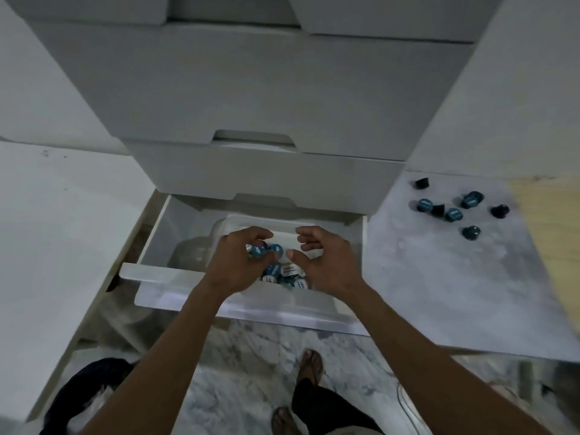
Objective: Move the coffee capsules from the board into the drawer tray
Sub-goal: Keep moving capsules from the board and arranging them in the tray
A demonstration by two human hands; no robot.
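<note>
Counter [439, 277]: marble; seven coffee capsules [453, 214] remain near its far edge.
Left hand [241, 262]: fingers grasping capsules over drawer tray [282, 229].
Right hand [326, 262]: fingers released, nearer the remaining capsules.

Both hands reach over the open drawer [150, 243]. The left hand [238, 262] is curled around teal capsules [266, 251] above the white tray [282, 229], which holds more. The right hand [326, 262] hangs loosely spread, empty. Eight capsules lie scattered on the board [439, 277] to the right.
</note>
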